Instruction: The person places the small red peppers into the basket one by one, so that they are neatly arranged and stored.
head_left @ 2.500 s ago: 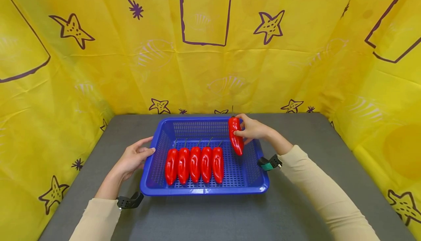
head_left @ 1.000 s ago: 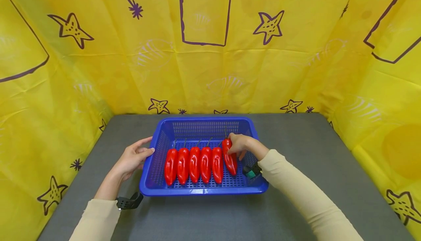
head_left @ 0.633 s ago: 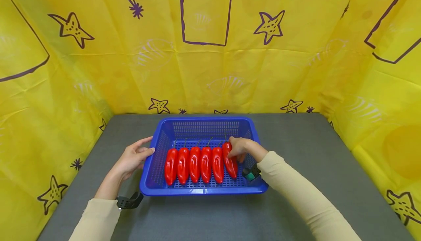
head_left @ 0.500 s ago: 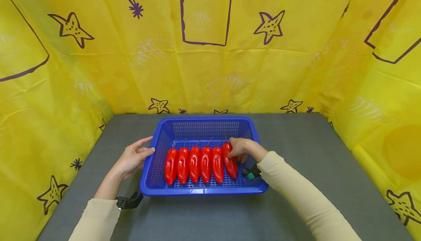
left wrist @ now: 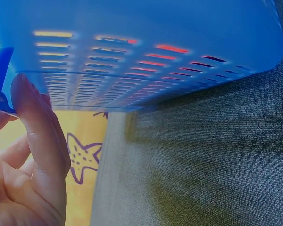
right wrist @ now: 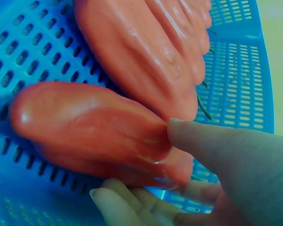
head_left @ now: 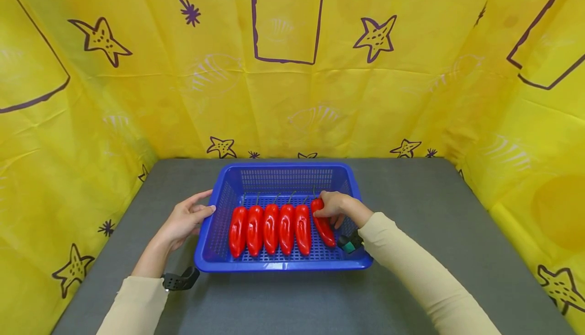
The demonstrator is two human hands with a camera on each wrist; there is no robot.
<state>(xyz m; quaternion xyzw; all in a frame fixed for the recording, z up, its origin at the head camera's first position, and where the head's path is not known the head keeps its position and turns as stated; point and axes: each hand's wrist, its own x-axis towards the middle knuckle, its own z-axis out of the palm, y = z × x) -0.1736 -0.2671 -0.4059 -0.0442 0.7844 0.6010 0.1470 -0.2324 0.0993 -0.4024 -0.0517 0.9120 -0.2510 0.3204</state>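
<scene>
My right hand (head_left: pixel 335 208) holds a red pepper (head_left: pixel 325 231) by its stem end inside the blue basket (head_left: pixel 283 265). In the right wrist view the thumb lies on one side of this pepper (right wrist: pixel 89 127) and the fingers curl under the other. Several more red peppers (head_left: pixel 271 229) lie side by side to its left, stems pointing to the far wall. A narrow gap separates the held pepper from the row, widening toward the near end. On the basket's left rim, my left hand (head_left: pixel 185 221) pinches the edge, as the left wrist view shows by the rim (left wrist: pixel 1 80).
The basket stands on a grey table (head_left: pixel 283 304) with slotted walls around the peppers. Yellow cloth (head_left: pixel 283 106) printed with starfish encloses the back and both sides. A dark band (head_left: pixel 180 279) sits at the left wrist, and another (head_left: pixel 349 242) at the right.
The right hand has brought the pepper down from above the basket's right side to the row. In the last half second its lower end swung right. The left hand stays put.
</scene>
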